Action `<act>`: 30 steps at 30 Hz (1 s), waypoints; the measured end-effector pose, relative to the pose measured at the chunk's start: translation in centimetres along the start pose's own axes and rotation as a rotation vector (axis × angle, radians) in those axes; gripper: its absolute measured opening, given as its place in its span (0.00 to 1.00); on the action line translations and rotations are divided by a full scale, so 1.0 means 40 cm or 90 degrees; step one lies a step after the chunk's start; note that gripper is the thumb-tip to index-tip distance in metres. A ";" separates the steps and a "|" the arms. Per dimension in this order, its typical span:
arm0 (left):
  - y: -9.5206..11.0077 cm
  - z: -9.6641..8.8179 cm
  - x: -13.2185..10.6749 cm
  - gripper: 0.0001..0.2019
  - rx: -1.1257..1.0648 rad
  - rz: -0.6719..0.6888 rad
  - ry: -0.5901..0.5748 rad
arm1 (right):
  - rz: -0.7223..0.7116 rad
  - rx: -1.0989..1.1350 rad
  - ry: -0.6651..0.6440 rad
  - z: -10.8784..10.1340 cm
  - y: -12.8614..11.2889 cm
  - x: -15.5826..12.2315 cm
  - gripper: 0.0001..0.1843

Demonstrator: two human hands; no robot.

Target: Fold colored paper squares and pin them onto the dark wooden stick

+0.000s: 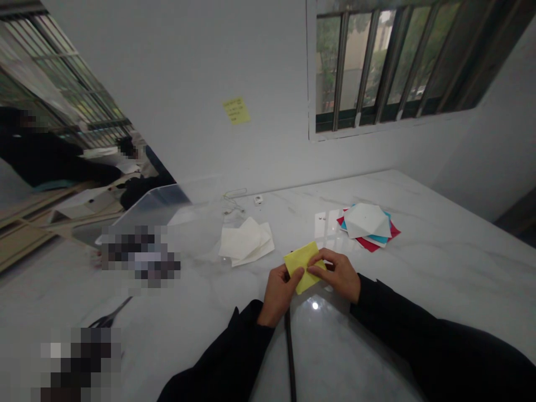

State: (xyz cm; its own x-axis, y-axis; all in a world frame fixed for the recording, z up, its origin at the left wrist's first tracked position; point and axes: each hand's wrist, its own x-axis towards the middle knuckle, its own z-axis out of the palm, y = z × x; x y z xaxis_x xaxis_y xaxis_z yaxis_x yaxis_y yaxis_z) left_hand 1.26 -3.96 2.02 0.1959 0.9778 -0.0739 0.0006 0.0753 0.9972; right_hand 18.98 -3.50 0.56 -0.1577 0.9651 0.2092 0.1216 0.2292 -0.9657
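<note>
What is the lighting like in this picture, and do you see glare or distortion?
Head view: the light is dim and soft; a small glare spot shines on the marble table; the wide lens tilts the window strongly; two patches are pixelated.

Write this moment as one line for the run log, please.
left hand: pinches yellow paper | right hand: pinches same paper | nearby: white papers, coloured paper stack

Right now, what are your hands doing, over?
Left hand, right hand both gripping yellow paper. White paper and a coloured paper stack lie ahead on the marble table. Dark cord below the hands, not blocking.
</note>
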 end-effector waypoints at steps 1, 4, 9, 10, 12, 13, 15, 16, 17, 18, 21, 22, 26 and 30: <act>0.000 0.000 0.000 0.22 0.000 0.000 0.000 | 0.022 0.032 -0.004 0.003 0.000 -0.002 0.11; 0.003 0.001 -0.002 0.21 0.006 -0.006 0.006 | 0.050 0.121 0.001 0.013 -0.001 -0.007 0.21; 0.011 0.005 -0.005 0.20 0.002 -0.008 0.003 | 0.055 0.191 -0.004 0.020 -0.008 -0.009 0.42; 0.013 0.006 -0.005 0.20 0.000 -0.006 0.001 | 0.055 0.197 -0.008 0.019 -0.009 -0.009 0.41; 0.013 0.006 -0.004 0.19 0.002 -0.001 0.001 | 0.049 0.186 -0.011 0.017 -0.010 -0.009 0.36; 0.013 0.005 -0.004 0.19 0.006 0.003 0.004 | 0.045 0.176 -0.014 0.016 -0.010 -0.009 0.32; 0.011 0.003 -0.003 0.19 0.019 0.011 0.012 | 0.041 0.153 -0.024 0.014 -0.011 -0.009 0.25; 0.009 0.002 -0.003 0.18 0.027 0.014 0.016 | 0.042 0.144 -0.032 0.013 -0.011 -0.009 0.23; 0.007 0.002 -0.003 0.18 0.034 0.017 0.019 | 0.042 0.136 -0.037 0.012 -0.012 -0.009 0.22; 0.006 0.001 -0.003 0.18 0.039 0.019 0.020 | 0.044 0.130 -0.039 0.012 -0.014 -0.009 0.21; 0.003 0.003 -0.004 0.18 0.042 0.017 0.028 | 0.047 0.131 -0.036 0.012 -0.017 -0.010 0.21; 0.002 0.004 -0.005 0.18 0.039 0.018 0.032 | 0.050 0.138 -0.037 0.012 -0.017 -0.010 0.21; 0.002 0.007 -0.006 0.17 0.023 0.038 0.042 | 0.072 0.163 -0.037 0.015 -0.011 -0.010 0.20; 0.004 0.006 -0.008 0.17 0.034 0.051 0.047 | 0.087 0.171 -0.025 0.018 0.001 -0.009 0.20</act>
State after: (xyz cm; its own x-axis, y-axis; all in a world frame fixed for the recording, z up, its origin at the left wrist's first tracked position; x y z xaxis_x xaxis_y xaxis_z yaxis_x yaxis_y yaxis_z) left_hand 1.42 -4.29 2.20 0.1240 0.9923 0.0065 0.0398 -0.0116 0.9991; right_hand 18.35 -3.95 0.35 -0.1956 0.9779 0.0735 -0.1180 0.0509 -0.9917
